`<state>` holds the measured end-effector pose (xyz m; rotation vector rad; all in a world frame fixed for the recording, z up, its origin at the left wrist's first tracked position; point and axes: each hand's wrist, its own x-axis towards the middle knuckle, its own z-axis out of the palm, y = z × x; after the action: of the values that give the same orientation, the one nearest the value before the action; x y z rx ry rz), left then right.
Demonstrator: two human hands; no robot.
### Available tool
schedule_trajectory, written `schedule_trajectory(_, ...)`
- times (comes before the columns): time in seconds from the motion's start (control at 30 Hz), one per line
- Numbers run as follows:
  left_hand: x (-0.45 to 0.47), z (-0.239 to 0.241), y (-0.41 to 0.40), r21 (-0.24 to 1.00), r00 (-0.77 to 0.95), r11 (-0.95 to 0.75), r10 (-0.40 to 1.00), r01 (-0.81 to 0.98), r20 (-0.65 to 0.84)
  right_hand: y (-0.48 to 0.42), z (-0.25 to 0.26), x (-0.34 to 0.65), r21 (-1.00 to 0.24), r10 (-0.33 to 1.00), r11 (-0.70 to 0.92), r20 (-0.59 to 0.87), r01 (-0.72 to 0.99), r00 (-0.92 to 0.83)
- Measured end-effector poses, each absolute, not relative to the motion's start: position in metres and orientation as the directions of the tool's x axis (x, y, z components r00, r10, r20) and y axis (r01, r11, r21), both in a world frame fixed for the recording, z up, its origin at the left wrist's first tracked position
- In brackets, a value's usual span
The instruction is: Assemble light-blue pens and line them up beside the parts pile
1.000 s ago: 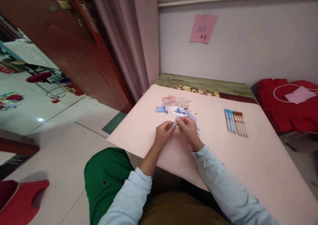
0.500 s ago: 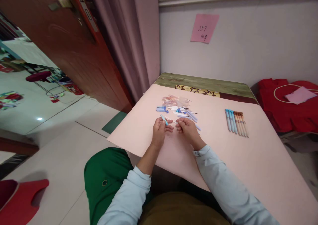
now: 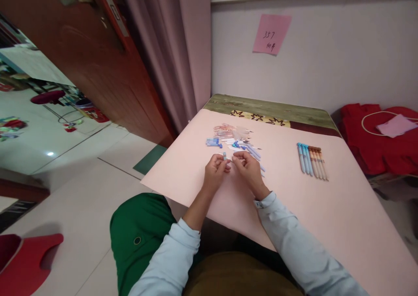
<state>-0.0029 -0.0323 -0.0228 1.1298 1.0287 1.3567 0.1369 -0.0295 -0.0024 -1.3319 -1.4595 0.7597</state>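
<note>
My left hand (image 3: 214, 170) is closed on a small light-blue pen barrel piece (image 3: 224, 156), which stands up between thumb and fingers. Close beside it, my right hand (image 3: 245, 167) has its fingertips pinched together; what they hold is too small to make out. Just beyond the hands lie blue pen barrel pieces (image 3: 214, 142), white refills and blue parts (image 3: 237, 145), and lilac-blue pen barrels (image 3: 254, 151). Behind these is a pile of pinkish clear pen barrels (image 3: 224, 131).
At the right of the pink-covered table (image 3: 294, 213), blue pens (image 3: 305, 159) and brown pens (image 3: 318, 163) lie in a row. A pink note (image 3: 272, 35) hangs on the wall. Red cloth (image 3: 355, 143) is beyond the right edge, a wooden door (image 3: 130, 95) at the left.
My two hands have come closer together. The light-blue barrel piece has turned from slanted to more upright and moved right, toward my right fingertips.
</note>
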Motion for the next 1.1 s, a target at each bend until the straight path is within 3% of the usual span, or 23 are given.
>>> schedule_trajectory(0.13,-0.001,-0.026,-0.033,0.988,0.031,-0.108,0.993,-0.111,0.113,-0.03,0.0,0.137,-0.994,0.994,0.107,0.108,0.026,0.016)
schedule_trajectory(0.3,-0.002,-0.024,-0.035,0.988,0.073,-0.132,0.988,-0.085,0.139,-0.03,0.006,0.138,-0.995,0.996,0.006,0.015,-0.102,-0.085)
schedule_trajectory(0.4,-0.003,-0.023,-0.035,0.988,0.079,-0.146,0.986,-0.051,0.149,-0.031,0.009,0.136,-0.999,0.999,0.02,0.021,-0.045,-0.038)
schedule_trajectory(0.63,-0.003,-0.024,-0.035,0.99,0.082,-0.14,0.987,-0.005,0.14,-0.029,0.012,0.142,-0.989,0.955,0.134,0.147,0.065,0.259)
schedule_trajectory(0.7,-0.002,-0.025,-0.034,0.993,0.045,-0.107,0.993,-0.049,0.109,-0.027,0.012,0.15,-0.957,0.939,0.125,0.199,0.261,0.281)
schedule_trajectory(0.8,-0.002,-0.025,-0.033,0.99,0.003,-0.077,0.997,-0.121,0.078,-0.024,0.008,0.16,-0.76,0.949,0.023,0.221,0.65,0.225)
schedule_trajectory(0.9,-0.003,-0.023,-0.033,0.986,-0.003,-0.071,0.997,-0.151,0.071,-0.023,0.004,0.164,-0.588,0.961,-0.042,0.197,0.808,0.193)
schedule_trajectory(1.0,-0.004,-0.021,-0.033,0.984,0.016,-0.069,0.997,-0.166,0.073,-0.024,0.006,0.16,-0.633,0.959,0.008,0.224,0.774,0.173)
schedule_trajectory(1.1,-0.006,-0.021,-0.032,0.979,0.0,-0.095,0.995,-0.181,0.096,-0.026,0.012,0.155,-0.854,0.976,0.103,0.185,0.509,0.112)
